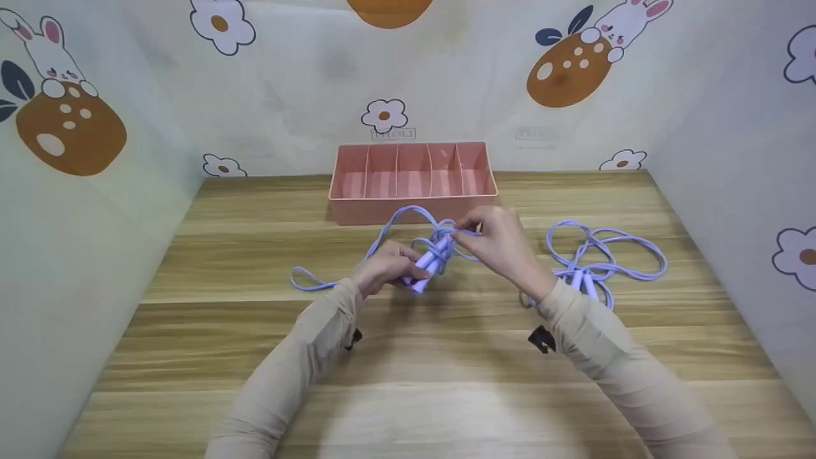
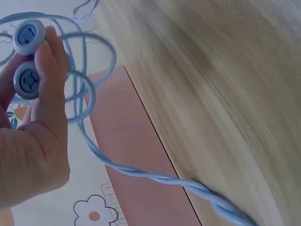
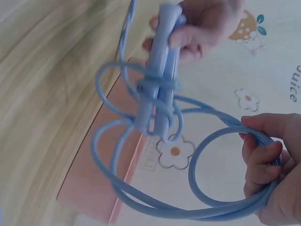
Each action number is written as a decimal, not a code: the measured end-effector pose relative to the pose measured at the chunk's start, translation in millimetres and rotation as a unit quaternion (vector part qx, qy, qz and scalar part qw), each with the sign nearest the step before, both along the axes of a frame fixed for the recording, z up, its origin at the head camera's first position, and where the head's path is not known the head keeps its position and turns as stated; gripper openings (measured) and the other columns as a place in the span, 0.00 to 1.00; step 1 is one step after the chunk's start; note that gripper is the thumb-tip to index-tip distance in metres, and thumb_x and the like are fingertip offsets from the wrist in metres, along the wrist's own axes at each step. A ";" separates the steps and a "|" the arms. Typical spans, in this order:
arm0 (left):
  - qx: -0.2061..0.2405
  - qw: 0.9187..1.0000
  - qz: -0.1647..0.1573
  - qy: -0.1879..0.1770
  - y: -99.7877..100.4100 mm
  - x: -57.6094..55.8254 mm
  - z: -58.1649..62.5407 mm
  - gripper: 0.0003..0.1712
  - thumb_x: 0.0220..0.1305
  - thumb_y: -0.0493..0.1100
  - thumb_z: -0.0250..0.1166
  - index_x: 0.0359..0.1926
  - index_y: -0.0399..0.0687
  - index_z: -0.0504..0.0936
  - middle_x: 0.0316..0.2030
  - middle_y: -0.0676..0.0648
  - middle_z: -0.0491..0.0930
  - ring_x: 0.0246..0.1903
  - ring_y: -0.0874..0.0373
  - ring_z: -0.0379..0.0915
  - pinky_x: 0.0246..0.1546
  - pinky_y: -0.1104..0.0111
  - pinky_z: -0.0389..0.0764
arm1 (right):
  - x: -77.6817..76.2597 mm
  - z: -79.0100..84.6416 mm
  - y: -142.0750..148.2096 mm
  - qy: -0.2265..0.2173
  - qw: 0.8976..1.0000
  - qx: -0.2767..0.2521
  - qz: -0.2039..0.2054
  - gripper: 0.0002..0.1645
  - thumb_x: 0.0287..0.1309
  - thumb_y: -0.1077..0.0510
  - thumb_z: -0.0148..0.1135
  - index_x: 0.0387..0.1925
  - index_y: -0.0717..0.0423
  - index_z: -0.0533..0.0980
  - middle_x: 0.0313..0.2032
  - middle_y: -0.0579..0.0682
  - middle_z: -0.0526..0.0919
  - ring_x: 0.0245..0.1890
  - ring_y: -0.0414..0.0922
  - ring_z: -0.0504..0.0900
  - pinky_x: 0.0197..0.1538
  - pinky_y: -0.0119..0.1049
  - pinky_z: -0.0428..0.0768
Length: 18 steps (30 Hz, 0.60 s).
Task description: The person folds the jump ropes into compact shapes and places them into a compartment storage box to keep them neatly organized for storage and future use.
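My left hand (image 1: 387, 264) grips the two handles (image 1: 428, 262) of a pale blue-purple jump rope side by side, their round ends facing me. Cord is wound around the handles (image 3: 162, 70), as the right wrist view shows. My right hand (image 1: 500, 241) pinches the cord beyond the handles' far ends. In that wrist view, the right hand's fingers (image 3: 263, 162) curl round a loop of cord (image 3: 195, 155). A twisted stretch of the same cord (image 2: 155, 177) runs from the bundle down to the table, ending in a loop at the left.
Behind the hands stands a pink box (image 1: 413, 210) divided into several compartments. A second jump rope (image 1: 656, 271) lies loosely coiled on the wooden table (image 1: 255, 357) at right, partly behind my right forearm. Patterned walls (image 1: 306, 95) enclose the back and sides.
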<state>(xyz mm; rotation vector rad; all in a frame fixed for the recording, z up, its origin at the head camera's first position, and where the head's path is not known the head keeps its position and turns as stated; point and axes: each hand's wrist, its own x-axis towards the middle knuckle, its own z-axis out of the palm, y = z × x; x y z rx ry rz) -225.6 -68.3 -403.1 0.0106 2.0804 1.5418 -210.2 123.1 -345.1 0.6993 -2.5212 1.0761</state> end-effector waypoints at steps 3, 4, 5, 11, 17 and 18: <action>0.049 0.998 0.036 -0.001 -4.4 -1.1 0.8 0.16 0.50 0.31 0.64 0.42 0.31 0.79 0.22 0.50 0.79 0.20 0.63 0.75 0.24 0.74 0.79 | 9.7 -2.6 0.1 -0.017 1.000 -0.012 0.018 0.05 0.45 0.63 0.67 0.27 0.63 0.82 0.24 0.50 0.82 0.22 0.40 0.75 0.25 0.29 0.73; 0.070 0.996 0.047 -0.004 -5.8 -1.2 1.5 0.16 0.50 0.30 0.63 0.44 0.30 0.79 0.21 0.50 0.78 0.20 0.63 0.75 0.24 0.74 0.79 | 12.0 -3.8 0.8 -0.026 0.999 -0.016 0.022 0.06 0.46 0.63 0.67 0.28 0.63 0.82 0.24 0.50 0.83 0.22 0.40 0.75 0.25 0.29 0.73; 0.093 0.994 0.058 -0.010 -7.2 -1.1 2.3 0.18 0.50 0.29 0.63 0.45 0.29 0.78 0.22 0.50 0.78 0.20 0.63 0.75 0.24 0.74 0.79 | 14.1 -5.7 2.2 -0.035 0.999 -0.020 0.023 0.07 0.46 0.62 0.67 0.29 0.63 0.82 0.25 0.51 0.82 0.22 0.40 0.75 0.25 0.28 0.73; 0.209 0.974 0.085 -0.035 -14.2 1.5 7.0 0.24 0.54 0.26 0.57 0.54 0.24 0.68 0.25 0.48 0.79 0.23 0.61 0.78 0.27 0.73 0.81 | 20.1 -24.0 14.9 -0.084 0.995 -0.045 0.029 0.14 0.51 0.62 0.64 0.42 0.61 0.80 0.26 0.50 0.82 0.11 0.36 0.69 0.14 0.25 0.69; 0.280 0.955 0.096 -0.030 -13.7 3.7 12.5 0.25 0.56 0.26 0.54 0.57 0.23 0.64 0.30 0.44 0.81 0.26 0.59 0.79 0.30 0.72 0.82 | 25.0 -48.2 20.6 -0.107 0.989 -0.087 0.047 0.17 0.57 0.58 0.58 0.48 0.62 0.77 0.25 0.52 0.81 0.13 0.40 0.72 0.15 0.26 0.71; 0.291 0.952 0.097 -0.027 -13.3 4.1 14.0 0.25 0.57 0.26 0.54 0.57 0.23 0.64 0.31 0.43 0.81 0.27 0.58 0.80 0.30 0.71 0.82 | 25.7 -52.1 21.0 -0.111 0.988 -0.096 0.046 0.17 0.58 0.58 0.58 0.48 0.62 0.77 0.25 0.52 0.81 0.15 0.42 0.75 0.17 0.26 0.73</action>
